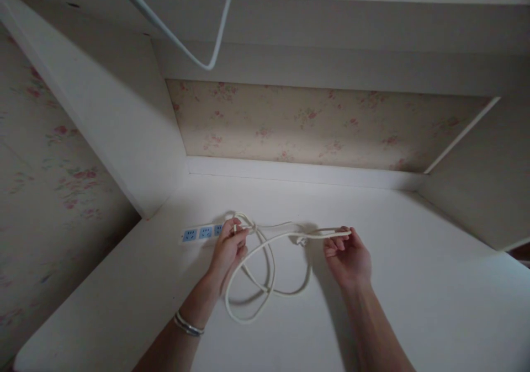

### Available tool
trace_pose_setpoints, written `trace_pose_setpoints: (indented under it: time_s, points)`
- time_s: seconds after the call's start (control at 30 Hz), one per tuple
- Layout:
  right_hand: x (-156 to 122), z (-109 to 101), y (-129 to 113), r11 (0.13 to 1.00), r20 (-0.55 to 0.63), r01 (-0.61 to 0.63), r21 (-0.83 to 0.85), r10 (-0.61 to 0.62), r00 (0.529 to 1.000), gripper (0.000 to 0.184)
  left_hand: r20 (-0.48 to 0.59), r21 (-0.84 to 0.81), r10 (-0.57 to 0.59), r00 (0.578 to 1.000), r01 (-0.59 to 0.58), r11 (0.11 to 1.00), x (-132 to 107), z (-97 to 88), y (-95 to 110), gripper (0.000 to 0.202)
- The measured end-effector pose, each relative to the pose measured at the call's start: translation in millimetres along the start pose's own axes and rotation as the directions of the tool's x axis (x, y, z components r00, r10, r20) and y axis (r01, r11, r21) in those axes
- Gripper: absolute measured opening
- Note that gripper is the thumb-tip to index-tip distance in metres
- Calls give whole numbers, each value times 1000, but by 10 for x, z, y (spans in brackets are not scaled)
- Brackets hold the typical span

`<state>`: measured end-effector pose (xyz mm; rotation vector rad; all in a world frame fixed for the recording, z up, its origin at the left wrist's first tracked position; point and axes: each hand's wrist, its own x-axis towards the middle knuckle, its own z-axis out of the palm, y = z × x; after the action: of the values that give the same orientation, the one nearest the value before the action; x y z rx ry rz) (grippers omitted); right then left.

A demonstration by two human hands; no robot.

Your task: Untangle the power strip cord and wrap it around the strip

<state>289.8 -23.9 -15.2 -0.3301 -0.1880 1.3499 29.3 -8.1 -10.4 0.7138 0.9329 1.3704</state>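
Note:
A long cream power cord lies in loose loops on the white desk, joined to a white power strip with blue sockets. My left hand pinches the cord close to the strip's right end and hides part of the strip. On the other side, my right hand has its fingers closed on a stretch of the cord, lifted a little above the desk. Between the two hands, a small white knotted or bunched part of the cord shows; its exact form is too small to tell.
The white desk is bounded by side panels, the left panel and the right panel. Floral wallpaper shows behind. Overhead, a shelf crosses the view, and a pale bent cable or rod hangs before it.

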Motion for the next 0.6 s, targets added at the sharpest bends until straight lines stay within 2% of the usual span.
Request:
trace_pose_setpoints:
  time_s: [0.2,0.27,0.37,0.43,0.5,0.6]
  points:
    - [33,-118,-239,949,-39,246,-199,-258,965,22,-102,5,87,991,-86,996,2,-63,81,50]
    - [71,-194,-284,915,-116,311,-257,-349,930,23,-118,25,84,989,-82,996,3,-71,97,54]
    - [155,-302,-294,862,-238,376,-341,-466,852,23,-129,26,66,989,-63,998,18,-92,123,60]
    - [211,-348,-275,822,-299,370,-433,-519,801,23,-133,16,65,989,-63,998,27,-108,135,62]
    - [250,-368,-244,774,-334,301,-557,-541,772,23,-124,12,78,989,-78,997,30,-119,136,63]
    - [258,-375,-174,703,-344,159,-693,-516,785,23,-106,29,124,987,-122,992,24,-120,116,59]
